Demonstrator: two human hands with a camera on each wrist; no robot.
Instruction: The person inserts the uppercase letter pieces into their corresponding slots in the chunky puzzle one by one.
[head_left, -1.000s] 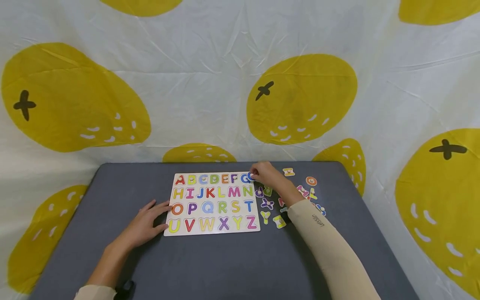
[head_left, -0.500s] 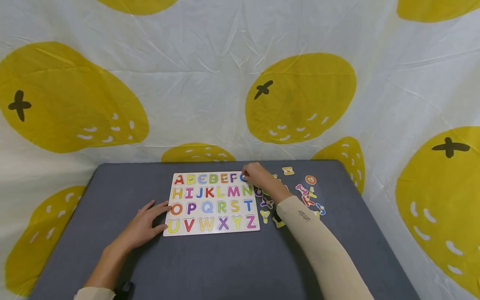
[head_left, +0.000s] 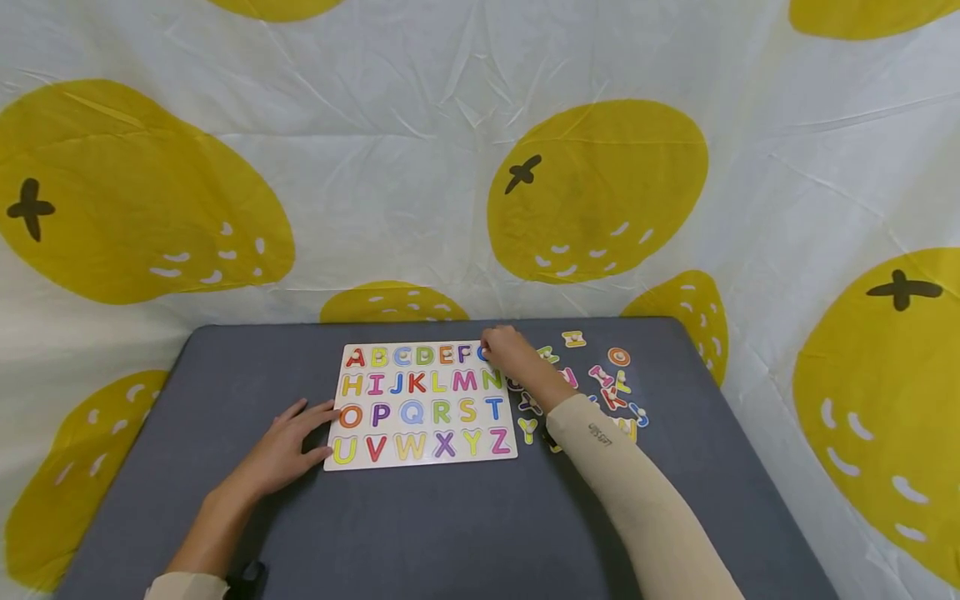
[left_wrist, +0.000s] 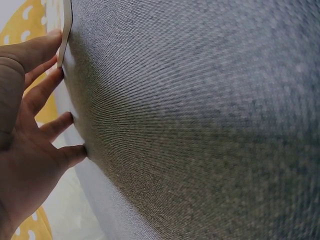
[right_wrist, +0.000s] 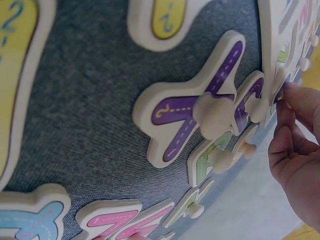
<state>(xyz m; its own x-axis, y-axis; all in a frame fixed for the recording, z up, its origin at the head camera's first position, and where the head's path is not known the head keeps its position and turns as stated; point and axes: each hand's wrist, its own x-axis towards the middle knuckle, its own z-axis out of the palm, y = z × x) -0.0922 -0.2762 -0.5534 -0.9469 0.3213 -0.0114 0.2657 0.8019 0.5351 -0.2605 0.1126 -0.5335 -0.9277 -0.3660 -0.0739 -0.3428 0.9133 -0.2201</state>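
A white alphabet board (head_left: 408, 429) lies on the table, with coloured letters in rows from A to Z. My left hand (head_left: 283, 454) rests at its left edge, fingers spread. In the left wrist view, the thumb touches the edge of the board (left_wrist: 65, 35) and some fingertips touch the tabletop. At the top right corner, my right hand (head_left: 512, 352) pinches the blue letter G puzzle piece (head_left: 483, 354) over the G spot. The hand covers much of that piece. Knobbed pieces stand in the A to F spots of the top row.
Loose knobbed letter pieces lie right of the board, among them a purple X (right_wrist: 225, 67), a yellow Y (head_left: 527, 430) and an orange-red O (head_left: 618, 357). My right forearm hides some of them. A patterned cloth (head_left: 390, 192) hangs behind the grey table (head_left: 420, 533).
My right hand has moved left, bringing the blue G from beside the board's corner onto its spot. The left hand has stayed at the board's edge.
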